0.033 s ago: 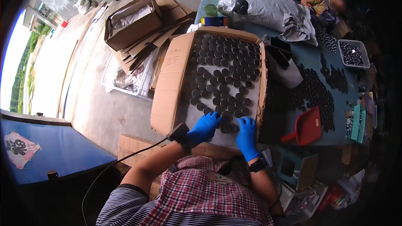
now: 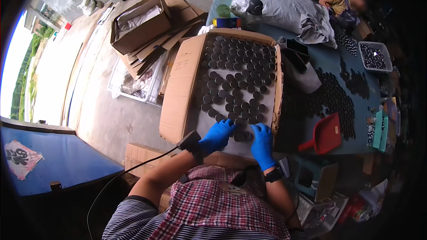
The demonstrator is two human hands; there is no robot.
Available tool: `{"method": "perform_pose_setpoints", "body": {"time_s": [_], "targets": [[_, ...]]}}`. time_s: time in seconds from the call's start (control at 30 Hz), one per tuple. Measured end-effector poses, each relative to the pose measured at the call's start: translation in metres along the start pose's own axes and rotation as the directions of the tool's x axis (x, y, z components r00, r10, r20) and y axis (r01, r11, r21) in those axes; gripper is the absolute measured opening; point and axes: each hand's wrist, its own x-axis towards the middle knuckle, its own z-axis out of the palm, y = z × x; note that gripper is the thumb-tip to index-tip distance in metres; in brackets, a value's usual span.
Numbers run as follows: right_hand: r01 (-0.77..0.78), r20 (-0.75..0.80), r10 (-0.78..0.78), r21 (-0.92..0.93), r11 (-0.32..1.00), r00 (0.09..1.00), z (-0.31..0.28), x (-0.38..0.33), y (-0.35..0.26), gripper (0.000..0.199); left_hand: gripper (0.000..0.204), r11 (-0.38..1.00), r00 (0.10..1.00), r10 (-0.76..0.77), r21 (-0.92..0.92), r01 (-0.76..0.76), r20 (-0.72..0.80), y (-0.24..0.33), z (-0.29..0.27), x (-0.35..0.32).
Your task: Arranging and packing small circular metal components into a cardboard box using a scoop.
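Observation:
An open cardboard box [image 2: 179, 95] lies in front of me, its left flap folded outward. Inside, many dark round caps [image 2: 240, 56] stand in loose rows on a pale sheet [image 2: 203, 125]. Both my hands wear blue gloves and work at the box's near end. My left hand [image 2: 216, 136] has its fingertips drawn together beside the nearest caps. Across a small gap, my right hand [image 2: 262, 145] is curled with fingers bent inward. A few caps [image 2: 241, 136] sit between the two hands. Whatever is in either hand's fingertips is too small or covered to make out.
Right of the box, a blue-green table holds a red dustpan [image 2: 327, 134], spread dark caps [image 2: 336, 102] and a white basket [image 2: 375, 57]. A large white sack [image 2: 280, 9] lies behind. Flattened cartons [image 2: 180, 13] are stacked left. A cable [image 2: 129, 170] trails from my left wrist. Another person sits far right.

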Motion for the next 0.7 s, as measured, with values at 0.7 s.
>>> {"method": "perform_pose_setpoints", "body": {"time_s": [0.7], "targets": [[-0.041,0.257,-0.020,0.230,0.972,0.966,-0.002,-0.044,0.001,0.031,0.039,0.904,0.959,0.263,-0.375,-0.206,0.105,-0.024,0.015,-0.020]]}}
